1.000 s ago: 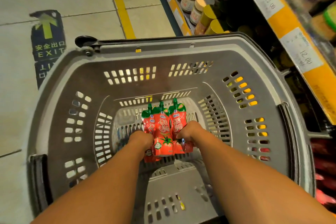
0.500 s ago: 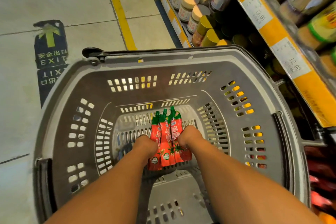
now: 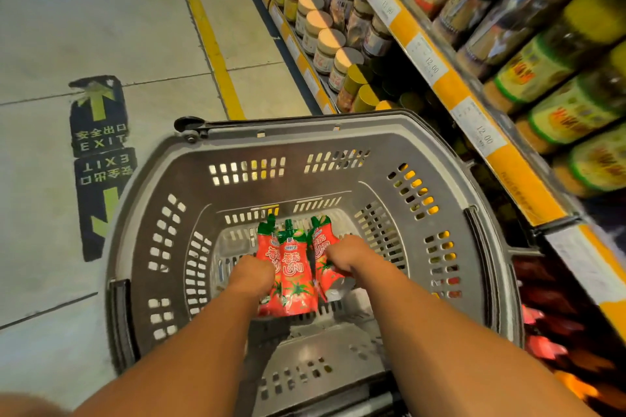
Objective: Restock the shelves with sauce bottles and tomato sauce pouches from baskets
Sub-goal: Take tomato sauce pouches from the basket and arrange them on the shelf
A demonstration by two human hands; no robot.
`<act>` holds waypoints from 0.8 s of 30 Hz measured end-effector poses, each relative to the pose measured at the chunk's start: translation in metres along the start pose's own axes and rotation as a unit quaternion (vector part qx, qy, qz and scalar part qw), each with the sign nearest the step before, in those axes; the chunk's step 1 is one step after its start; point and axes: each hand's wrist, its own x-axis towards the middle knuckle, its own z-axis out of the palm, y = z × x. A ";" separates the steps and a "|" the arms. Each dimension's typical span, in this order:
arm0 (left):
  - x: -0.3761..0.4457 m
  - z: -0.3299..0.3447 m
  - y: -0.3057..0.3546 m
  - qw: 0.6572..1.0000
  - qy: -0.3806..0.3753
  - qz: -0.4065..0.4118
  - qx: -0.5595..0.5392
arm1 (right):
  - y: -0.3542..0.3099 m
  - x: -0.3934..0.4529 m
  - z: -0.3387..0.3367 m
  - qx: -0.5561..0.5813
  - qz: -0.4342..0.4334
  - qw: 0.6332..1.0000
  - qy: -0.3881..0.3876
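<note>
Three red tomato sauce pouches (image 3: 291,267) with green spouted tops, bunched side by side, spouts pointing away, pinched between left hand (image 3: 252,276) and right hand (image 3: 345,256), low inside grey perforated basket (image 3: 389,152), beside stocked shelves (image 3: 450,85).

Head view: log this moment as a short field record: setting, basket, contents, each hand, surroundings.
setting: shop aisle beside shelves
basket: grey basket on the floor, seen from above
contents: three red pouches with green caps, bunched together
left hand: left hand grips the pouches from the left
right hand: right hand grips them from the right
surroundings: jars on the low shelf; exit marking on the floor
</note>
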 end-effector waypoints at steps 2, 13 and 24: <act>-0.001 -0.002 -0.003 0.998 -0.035 0.006 -0.051 | 0.000 -0.018 -0.011 0.024 -0.003 1.000 0.002; -0.122 -0.038 0.058 0.977 -0.098 0.071 -0.176 | -0.002 -0.116 -0.077 0.141 -0.039 0.989 -0.002; -0.192 -0.049 0.079 0.957 -0.162 0.210 -0.121 | 0.019 -0.206 -0.135 0.225 -0.134 0.964 0.054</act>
